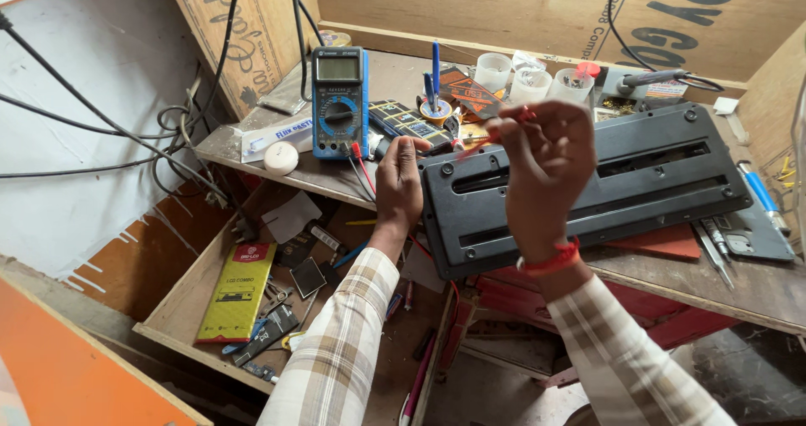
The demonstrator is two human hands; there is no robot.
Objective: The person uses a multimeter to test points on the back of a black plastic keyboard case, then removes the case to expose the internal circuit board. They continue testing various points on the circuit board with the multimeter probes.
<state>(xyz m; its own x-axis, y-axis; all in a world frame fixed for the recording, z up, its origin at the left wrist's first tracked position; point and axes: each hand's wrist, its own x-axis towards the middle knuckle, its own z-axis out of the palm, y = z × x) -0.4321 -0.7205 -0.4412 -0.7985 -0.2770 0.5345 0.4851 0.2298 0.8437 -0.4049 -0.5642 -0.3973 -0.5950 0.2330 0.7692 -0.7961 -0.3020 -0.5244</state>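
At the back of the counter (756,287): three clear plastic cups (531,80) in a row, holding small bits too tiny to tell, the right one beside a red cap. Left of them, a small round holder (436,109) with blue pens standing upright. Middle: long black panel (588,187), lying flat. Left hand (399,178) rests on the panel's left end, fingers curled, grip unclear. Right hand (546,162), raised above the panel, pinches a thin red tool (504,128). Left: blue meter (339,103). Below: open wooden drawer (180,317) containing a yellow packet (238,292) and loose parts.
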